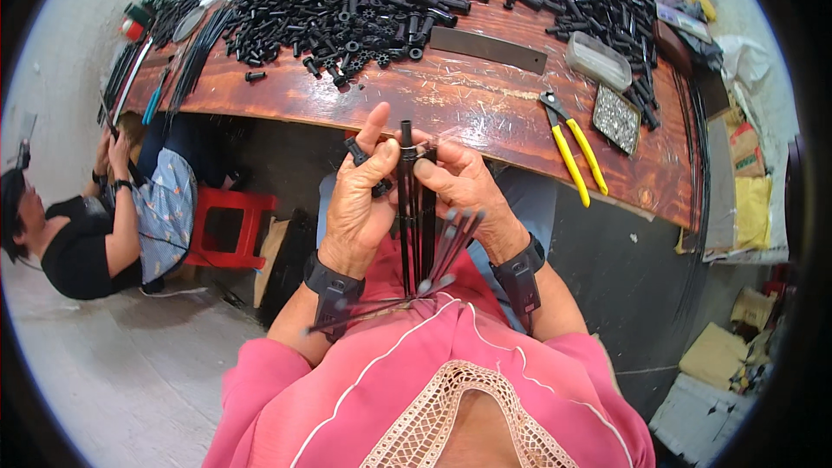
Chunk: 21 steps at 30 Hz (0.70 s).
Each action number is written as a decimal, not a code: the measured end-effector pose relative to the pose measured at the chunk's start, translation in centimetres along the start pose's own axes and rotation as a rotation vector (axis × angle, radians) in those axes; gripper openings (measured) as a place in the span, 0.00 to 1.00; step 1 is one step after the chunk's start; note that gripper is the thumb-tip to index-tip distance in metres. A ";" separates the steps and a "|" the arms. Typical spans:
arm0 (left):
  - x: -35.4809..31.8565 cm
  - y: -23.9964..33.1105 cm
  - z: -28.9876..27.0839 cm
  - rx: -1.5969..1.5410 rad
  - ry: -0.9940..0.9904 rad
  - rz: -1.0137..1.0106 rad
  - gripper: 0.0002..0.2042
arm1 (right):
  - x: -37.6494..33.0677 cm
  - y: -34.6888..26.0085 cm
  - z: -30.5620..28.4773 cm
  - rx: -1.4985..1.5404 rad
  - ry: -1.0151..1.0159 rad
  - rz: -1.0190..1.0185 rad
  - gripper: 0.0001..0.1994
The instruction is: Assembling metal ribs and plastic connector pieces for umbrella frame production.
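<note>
In front of my waist stands a black umbrella frame [405,208], a bundle of thin ribs with a black plastic tube at its top. Some ribs splay out below toward my lap, their tips blurred. My left hand [357,199] pinches the frame near its top between thumb and fingers, the index finger raised. A loose black plastic runner [356,152] is also tucked in that hand. From the other side my right hand [468,186] grips the upper ribs with thumb and fingertips. Exactly where the fingertips meet the joint is partly hidden.
A large pile of black plastic runners [347,9] covers the back of the wooden table [347,104]. Nearer lie yellow-handled pliers [572,152], a metal tray of small pins [616,119], a clear box [598,61] and a flat metal bar [488,50]. Another person sits left, by a red stool [227,225].
</note>
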<state>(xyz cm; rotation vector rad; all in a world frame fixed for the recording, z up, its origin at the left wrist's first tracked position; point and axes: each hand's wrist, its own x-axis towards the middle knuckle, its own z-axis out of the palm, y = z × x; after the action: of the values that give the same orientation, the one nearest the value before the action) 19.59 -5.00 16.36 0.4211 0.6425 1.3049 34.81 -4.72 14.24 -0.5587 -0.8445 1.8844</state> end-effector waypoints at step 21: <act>0.1 -0.5 -0.7 -0.060 -0.137 -0.144 0.29 | -0.1 -1.0 -0.9 0.065 -0.019 0.031 0.17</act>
<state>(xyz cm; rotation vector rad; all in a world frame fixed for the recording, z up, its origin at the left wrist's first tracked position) 19.51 -5.09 15.47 0.4035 0.5086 1.1451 36.00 -4.24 14.40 -0.5170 -0.7885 1.9407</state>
